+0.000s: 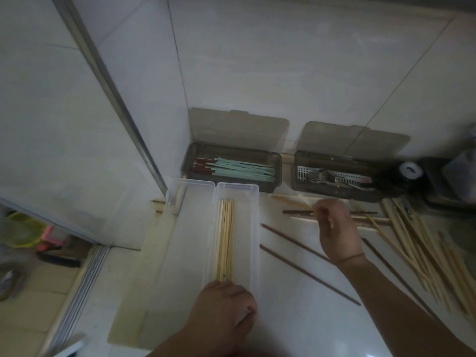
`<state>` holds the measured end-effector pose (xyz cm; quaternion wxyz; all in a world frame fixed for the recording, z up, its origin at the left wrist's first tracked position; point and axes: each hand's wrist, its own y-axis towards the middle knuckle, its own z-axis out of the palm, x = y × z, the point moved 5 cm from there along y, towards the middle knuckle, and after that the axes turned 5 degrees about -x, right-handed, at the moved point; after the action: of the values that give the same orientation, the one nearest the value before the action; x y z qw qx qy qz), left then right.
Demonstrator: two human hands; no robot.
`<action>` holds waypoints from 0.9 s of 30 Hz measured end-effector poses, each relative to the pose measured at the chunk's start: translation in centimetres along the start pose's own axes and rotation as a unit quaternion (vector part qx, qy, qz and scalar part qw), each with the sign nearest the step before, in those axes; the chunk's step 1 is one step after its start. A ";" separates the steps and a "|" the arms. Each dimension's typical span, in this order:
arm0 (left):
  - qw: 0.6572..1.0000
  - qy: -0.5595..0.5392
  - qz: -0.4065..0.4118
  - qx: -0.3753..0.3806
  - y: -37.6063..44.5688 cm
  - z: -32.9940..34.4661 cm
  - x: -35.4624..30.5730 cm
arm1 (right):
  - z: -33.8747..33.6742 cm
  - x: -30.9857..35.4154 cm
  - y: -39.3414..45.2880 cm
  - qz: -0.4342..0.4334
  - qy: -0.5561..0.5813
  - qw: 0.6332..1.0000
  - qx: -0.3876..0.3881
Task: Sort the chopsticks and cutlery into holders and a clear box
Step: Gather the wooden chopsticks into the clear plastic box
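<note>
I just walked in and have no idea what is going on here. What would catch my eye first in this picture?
Probably the clear box in the middle, holding a neat bundle of pale wooden chopsticks, with the left hand at its near end. To its right, the right hand reaches among loose chopsticks scattered on the counter. Against the wall stand two smoky holders with lids up: one with mint-green chopsticks, one with metal cutlery.

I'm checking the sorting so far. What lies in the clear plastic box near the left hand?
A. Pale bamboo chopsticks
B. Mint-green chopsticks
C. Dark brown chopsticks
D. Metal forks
A: a bundle of pale bamboo chopsticks lies lengthwise in the clear plastic box, its near end at the left hand.
</note>
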<state>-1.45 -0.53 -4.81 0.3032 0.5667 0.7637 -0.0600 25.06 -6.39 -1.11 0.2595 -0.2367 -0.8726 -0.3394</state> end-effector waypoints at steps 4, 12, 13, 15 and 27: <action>0.997 -0.050 0.018 -0.064 -0.2 -0.2 0.3 | -1.3 6.8 2.1 0.047 0.235 0.959 -0.152; 0.981 0.009 0.146 -0.124 -1.7 0.1 -1.4 | 10.6 11.1 -2.5 0.084 0.024 0.970 0.228; 0.982 0.006 0.144 -0.124 -1.9 0.4 -1.3 | 11.6 10.9 -3.4 0.083 -0.031 0.953 0.290; 0.984 -0.009 0.133 -0.122 -1.9 0.7 -1.2 | 12.8 11.2 -4.1 0.112 -0.093 0.919 0.367; 0.992 -0.077 0.038 -0.087 -1.2 0.6 -0.1 | 9.3 10.6 -1.2 -0.007 -0.019 0.988 0.154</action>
<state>-2.30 -1.31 -5.52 0.4114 0.5606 0.7182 -0.0252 13.66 1.96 -1.08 0.2742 -0.1937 -0.9209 -0.1979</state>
